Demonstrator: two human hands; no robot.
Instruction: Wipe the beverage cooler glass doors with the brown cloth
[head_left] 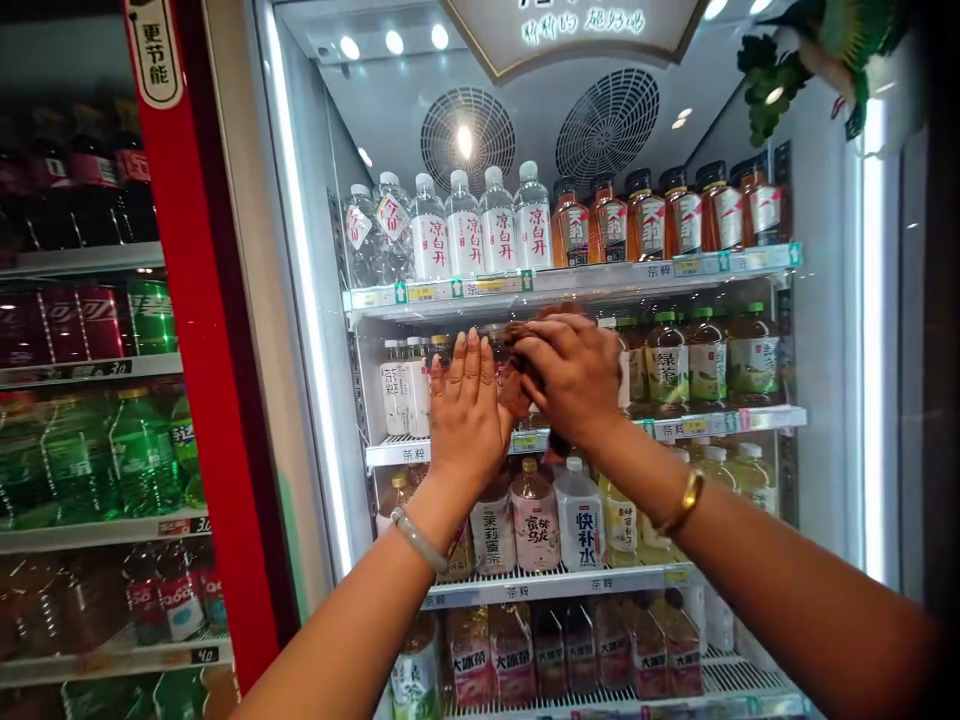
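Observation:
My left hand [469, 415] lies flat against the glass door of a lit drinks fridge, its fingers stretched upward and close together. Beside it, my right hand [576, 375] is curled and pressed to the same glass, bunched round what looks like a brown cloth [514, 392]. Most of that cloth is hidden behind the fingers, and reflections in the glass blur its edges. A pale bangle [418, 542] circles my left wrist; a gold bangle [684, 502] circles the right. Behind the glass stand bottled teas, among them a peach-coloured bottle [535, 518] and a white bottle [578, 518].
Clear water bottles [493, 225] and amber bottles [646, 220] line the top shelf [570, 277]. Pink-based bottles [514, 655] stand low down. A red post [199, 400] separates another fridge at left, holding green bottles [71, 455]. A plant-like decoration [772, 85] hangs top right.

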